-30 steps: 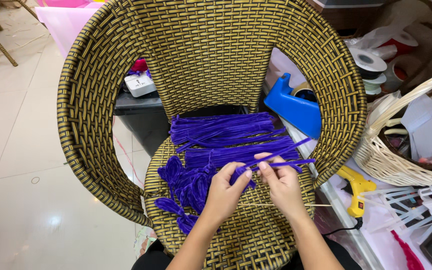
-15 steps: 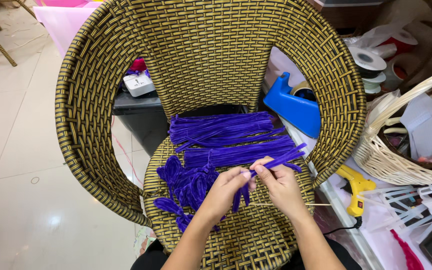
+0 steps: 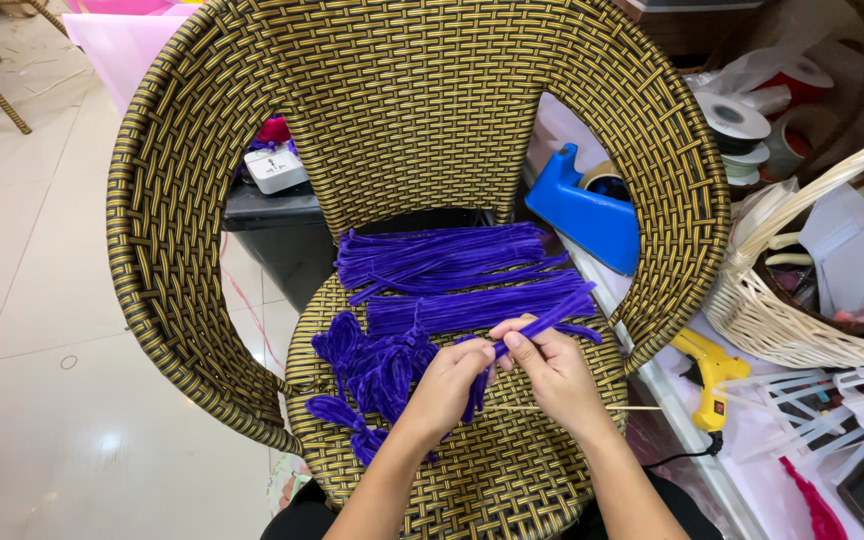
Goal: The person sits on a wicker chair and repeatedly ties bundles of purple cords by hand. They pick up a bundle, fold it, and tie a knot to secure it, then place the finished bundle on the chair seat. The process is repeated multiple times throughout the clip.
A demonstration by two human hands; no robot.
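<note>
On the seat of a black and yellow woven chair (image 3: pixel 422 100) lies a pile of straight purple pipe cleaners (image 3: pixel 452 270). To its left sits a heap of bent, looped purple pipe cleaners (image 3: pixel 362 365). My left hand (image 3: pixel 447 385) and my right hand (image 3: pixel 552 375) meet over the seat, both pinching one purple pipe cleaner (image 3: pixel 542 325); its free end points up and to the right, and its other end hangs down between my hands. A thin wooden stick (image 3: pixel 642 407) lies on the seat by my right hand.
A blue tape dispenser (image 3: pixel 587 215) stands behind the chair's right opening. To the right are a wicker basket (image 3: pixel 792 330), a yellow glue gun (image 3: pixel 712 375) and ribbon rolls (image 3: pixel 737 125). A white device (image 3: pixel 274 168) rests on a dark box at the left. Tiled floor spreads left.
My hands have drawn closer together and bent the pipe cleaner, its free end now tilted up to the right instead of lying level.
</note>
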